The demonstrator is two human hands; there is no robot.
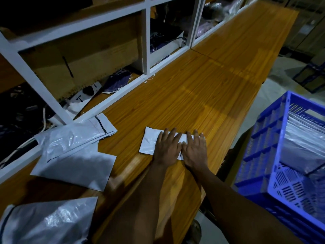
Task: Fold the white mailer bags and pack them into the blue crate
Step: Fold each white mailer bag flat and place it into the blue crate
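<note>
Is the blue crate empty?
No, the blue crate holds a stack of white bags lying inside it.

Reaching forward with both bare forearms (pixel 226 196), drawn close together at the wrists. Pressing down with left hand (pixel 168 147) and right hand (pixel 195 150), palms flat, side by side, thumbs almost touching, fingers (pixel 173 133) straight, slightly spread, pointing away.

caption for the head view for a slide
Left hand and right hand press a folded mailer bag flat on the wooden table, unfolded bags at left, blue crate at right
</note>
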